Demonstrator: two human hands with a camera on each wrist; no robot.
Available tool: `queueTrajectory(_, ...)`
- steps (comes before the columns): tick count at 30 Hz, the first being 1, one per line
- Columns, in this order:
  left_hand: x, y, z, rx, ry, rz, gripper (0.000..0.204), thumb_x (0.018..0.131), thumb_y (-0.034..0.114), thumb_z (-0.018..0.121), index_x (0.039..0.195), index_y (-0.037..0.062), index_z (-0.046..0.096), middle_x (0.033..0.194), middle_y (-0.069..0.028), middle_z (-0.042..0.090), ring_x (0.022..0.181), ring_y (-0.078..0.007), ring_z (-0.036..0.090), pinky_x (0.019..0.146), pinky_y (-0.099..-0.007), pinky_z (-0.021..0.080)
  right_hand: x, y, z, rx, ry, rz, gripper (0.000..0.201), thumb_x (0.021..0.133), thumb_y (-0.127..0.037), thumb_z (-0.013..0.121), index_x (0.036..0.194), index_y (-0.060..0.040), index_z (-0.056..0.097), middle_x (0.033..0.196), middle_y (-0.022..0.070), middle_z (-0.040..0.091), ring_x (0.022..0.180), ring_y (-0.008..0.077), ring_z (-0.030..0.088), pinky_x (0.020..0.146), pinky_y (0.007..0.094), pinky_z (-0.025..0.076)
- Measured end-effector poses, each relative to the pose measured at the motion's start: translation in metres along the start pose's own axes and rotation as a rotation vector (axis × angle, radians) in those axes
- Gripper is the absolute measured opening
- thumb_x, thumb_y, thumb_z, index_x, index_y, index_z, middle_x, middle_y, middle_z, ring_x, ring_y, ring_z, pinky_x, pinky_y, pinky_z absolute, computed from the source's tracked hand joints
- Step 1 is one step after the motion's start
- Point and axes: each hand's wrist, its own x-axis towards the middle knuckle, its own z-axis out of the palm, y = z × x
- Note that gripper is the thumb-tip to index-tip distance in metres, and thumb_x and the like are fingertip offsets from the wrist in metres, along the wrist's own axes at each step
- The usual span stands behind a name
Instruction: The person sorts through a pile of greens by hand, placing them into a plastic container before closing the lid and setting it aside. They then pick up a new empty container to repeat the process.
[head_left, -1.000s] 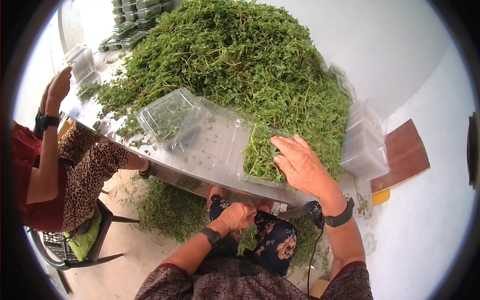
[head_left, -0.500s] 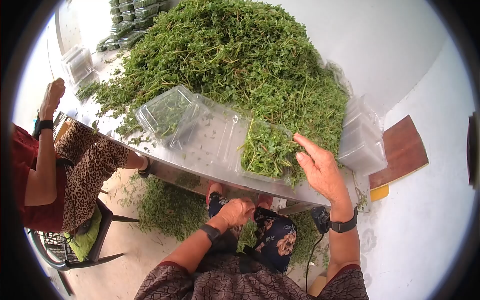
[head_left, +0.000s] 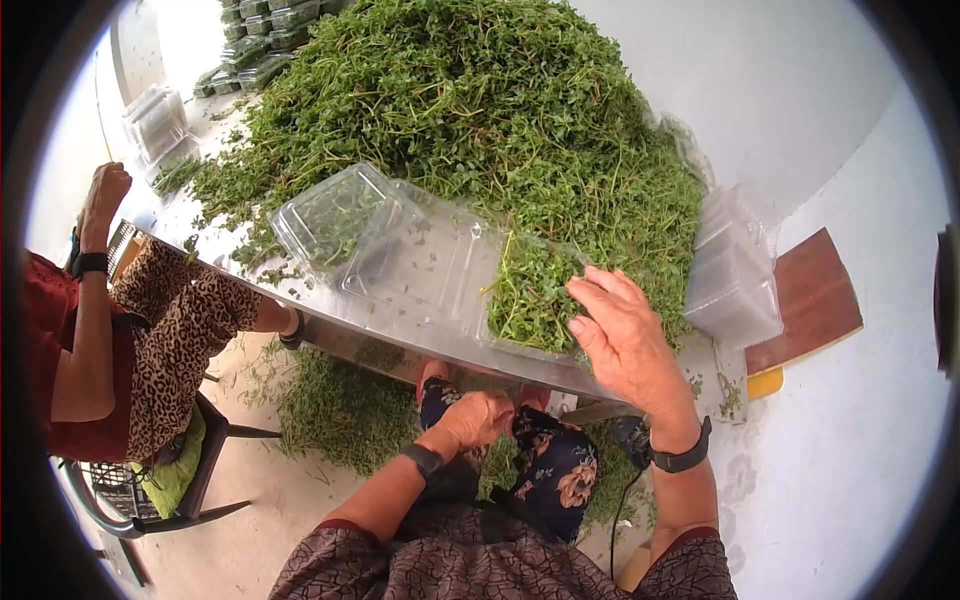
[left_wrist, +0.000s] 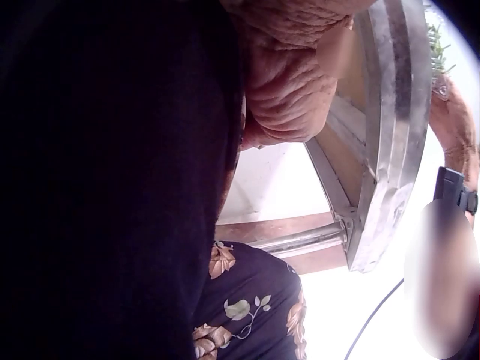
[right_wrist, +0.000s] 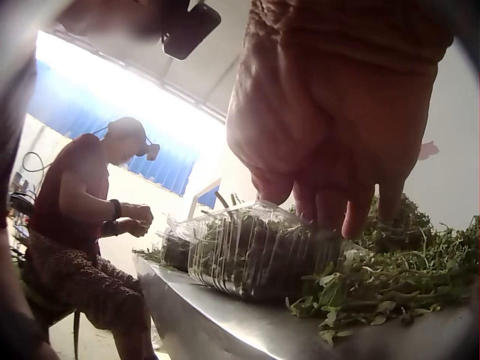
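Observation:
My right hand (head_left: 630, 345) is over the right edge of a clear plastic clamshell box, fingertips close to the leafy greens (head_left: 537, 295) that fill its base. In the right wrist view the fingers (right_wrist: 360, 210) point down beside the box's ribbed wall (right_wrist: 240, 259). The box's lid (head_left: 415, 270) lies folded back to the left. Away from the table, my left hand (head_left: 470, 420) stays low over my lap, loosely curled with nothing seen in it. Its fingertips are hidden in the left wrist view, where the palm side (left_wrist: 289, 97) shows.
A large heap of greens (head_left: 450, 110) covers the metal table (head_left: 370, 340). Stacked boxes (head_left: 735, 270) stand right, beside a brown board (head_left: 810, 300). Another clear box (head_left: 340, 215) lies left; packed boxes (head_left: 265, 40) are piled behind. A seated person (head_left: 85, 350) is at left; greens lie on the floor.
My right hand lifted off the greens and drew back to the right, then came in again at the box's edge. The left hand has stayed put. The other person's hand lowered.

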Motion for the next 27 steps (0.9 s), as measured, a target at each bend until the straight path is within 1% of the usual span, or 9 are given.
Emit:
queueTrajectory(4, 0.001, -0.001, -0.001, -0.026, -0.018, -0.009, 0.013, 0.082, 0.015, 0.060, 0.088, 0.0042, 0.063, 0.092, -0.0154, 0.063, 0.088, -0.0364, 0.063, 0.077, -0.0431, 0.053, 0.002, -0.004, 0.003, -0.114, -0.050, -0.020, 0.033, 0.087, -0.016, 0.064, 0.113, 0.0033, 0.059, 0.108, 0.0187, 0.066, 0.117, 0.0381, 0.052, 0.106, 0.0518, 0.033)
queueTrajectory(11, 0.001, -0.003, 0.002, -0.025, 0.005, 0.019, 0.012, 0.082, 0.015, 0.059, 0.087, 0.0047, 0.063, 0.092, -0.0150, 0.063, 0.087, -0.0368, 0.063, 0.076, -0.0433, 0.053, 0.002, -0.004, 0.008, -0.158, -0.054, -0.031, 0.032, 0.088, -0.019, 0.064, 0.112, 0.0024, 0.058, 0.108, 0.0177, 0.066, 0.118, 0.0375, 0.052, 0.106, 0.0513, 0.033)
queueTrajectory(14, -0.001, -0.005, 0.003, -0.006, 0.027, 0.035, 0.011, 0.082, 0.015, 0.060, 0.086, 0.0049, 0.063, 0.092, -0.0145, 0.063, 0.085, -0.0372, 0.063, 0.075, -0.0439, 0.053, -0.002, -0.001, 0.010, -0.134, -0.041, -0.011, 0.032, 0.090, -0.019, 0.062, 0.114, 0.0027, 0.059, 0.114, 0.0194, 0.064, 0.119, 0.0384, 0.051, 0.106, 0.0511, 0.033)
queueTrajectory(16, -0.001, -0.007, 0.003, -0.008, 0.045, 0.034, 0.012, 0.082, 0.014, 0.060, 0.088, 0.0052, 0.064, 0.093, -0.0142, 0.064, 0.084, -0.0373, 0.063, 0.075, -0.0439, 0.053, -0.007, 0.002, 0.012, -0.054, 0.051, 0.002, 0.033, 0.091, -0.017, 0.060, 0.117, 0.0037, 0.060, 0.121, 0.0226, 0.061, 0.120, 0.0397, 0.050, 0.105, 0.0497, 0.035)
queueTrajectory(20, -0.004, -0.018, 0.005, -0.029, 0.087, 0.048, 0.013, 0.082, 0.013, 0.060, 0.089, 0.0046, 0.066, 0.092, -0.0149, 0.066, 0.084, -0.0374, 0.064, 0.075, -0.0430, 0.053, -0.017, -0.010, 0.004, 0.054, 0.140, 0.141, 0.035, 0.093, -0.015, 0.057, 0.122, 0.0049, 0.058, 0.129, 0.0258, 0.055, 0.121, 0.0402, 0.051, 0.104, 0.0443, 0.039)
queueTrajectory(22, -0.005, -0.018, -0.001, -0.111, 0.148, 0.128, 0.012, 0.081, 0.011, 0.061, 0.088, 0.0028, 0.067, 0.089, -0.0161, 0.067, 0.085, -0.0374, 0.064, 0.076, -0.0417, 0.053, -0.026, -0.013, 0.005, 0.105, 0.177, 0.162, 0.036, 0.094, -0.015, 0.056, 0.123, 0.0051, 0.056, 0.130, 0.0255, 0.055, 0.122, 0.0404, 0.051, 0.103, 0.0439, 0.040)
queueTrajectory(24, -0.011, -0.014, -0.009, -0.165, 0.199, 0.118, 0.011, 0.081, 0.010, 0.063, 0.086, 0.0005, 0.067, 0.084, -0.0166, 0.066, 0.080, -0.0359, 0.065, 0.072, -0.0400, 0.054, -0.036, -0.016, 0.008, 0.124, 0.185, 0.185, 0.036, 0.094, -0.016, 0.056, 0.124, 0.0053, 0.055, 0.130, 0.0254, 0.055, 0.122, 0.0401, 0.052, 0.102, 0.0435, 0.041)
queueTrajectory(26, -0.018, -0.007, -0.021, -0.420, 0.252, -0.077, 0.012, 0.084, 0.010, 0.064, 0.086, -0.0007, 0.067, 0.081, -0.0142, 0.066, 0.073, -0.0282, 0.067, 0.066, -0.0356, 0.053, -0.045, -0.014, 0.011, 0.139, 0.195, 0.208, 0.037, 0.095, -0.016, 0.055, 0.125, 0.0056, 0.055, 0.130, 0.0252, 0.055, 0.121, 0.0398, 0.052, 0.101, 0.0432, 0.042)
queueTrajectory(27, -0.024, 0.002, -0.032, -0.511, 0.267, -0.102, 0.016, 0.090, 0.013, 0.062, 0.088, -0.0030, 0.066, 0.077, -0.0094, 0.065, 0.069, -0.0190, 0.067, 0.061, -0.0303, 0.052, -0.050, -0.012, 0.014, 0.188, 0.216, 0.241, 0.037, 0.096, -0.017, 0.055, 0.125, 0.0058, 0.055, 0.128, 0.0251, 0.056, 0.120, 0.0389, 0.054, 0.100, 0.0420, 0.043)
